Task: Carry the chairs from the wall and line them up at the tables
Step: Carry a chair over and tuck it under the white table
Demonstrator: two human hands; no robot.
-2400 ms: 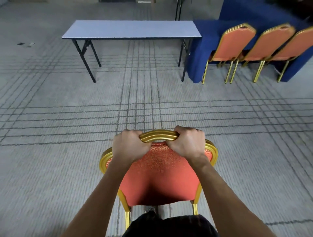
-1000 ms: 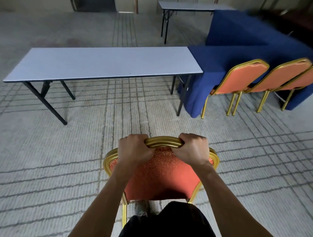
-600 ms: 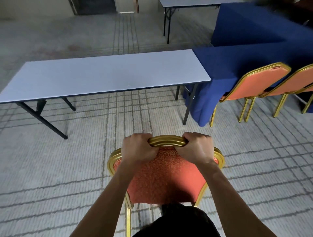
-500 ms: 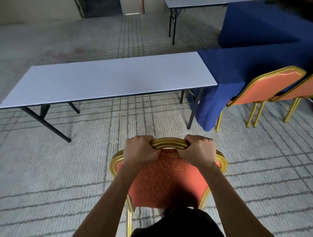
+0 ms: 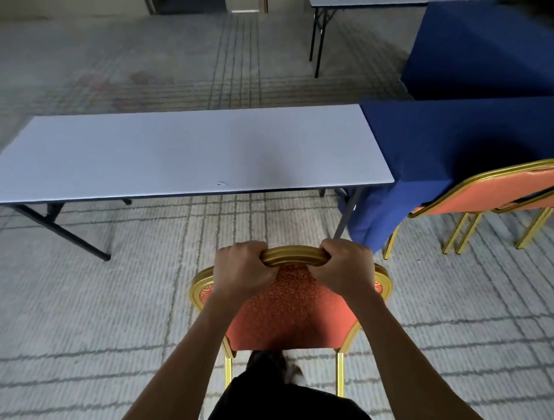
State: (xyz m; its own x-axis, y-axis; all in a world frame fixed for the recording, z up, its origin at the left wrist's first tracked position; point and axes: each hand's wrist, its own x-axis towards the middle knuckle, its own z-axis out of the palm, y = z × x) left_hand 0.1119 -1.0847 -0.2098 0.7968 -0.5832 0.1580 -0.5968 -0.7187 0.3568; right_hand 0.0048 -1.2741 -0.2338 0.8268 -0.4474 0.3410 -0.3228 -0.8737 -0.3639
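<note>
An orange chair (image 5: 292, 311) with a gold frame is in front of me, its back towards me. My left hand (image 5: 239, 274) and my right hand (image 5: 344, 269) both grip the gold top rail of its backrest. Just ahead stands a bare grey folding table (image 5: 192, 153) with black legs. To its right a table under a blue cloth (image 5: 449, 141) has two orange chairs (image 5: 491, 195) lined up at it, the second one cut off by the frame's edge.
Grey carpet with a dark grid pattern covers the floor. Another grey folding table (image 5: 365, 3) and a blue-draped table (image 5: 479, 51) stand further back on the right. My dark trousers and a shoe show below the chair.
I have walked forward holding the chair. The grey table is now much nearer and fills the middle of the view. The chairs at the blue table have slid to the right edge.
</note>
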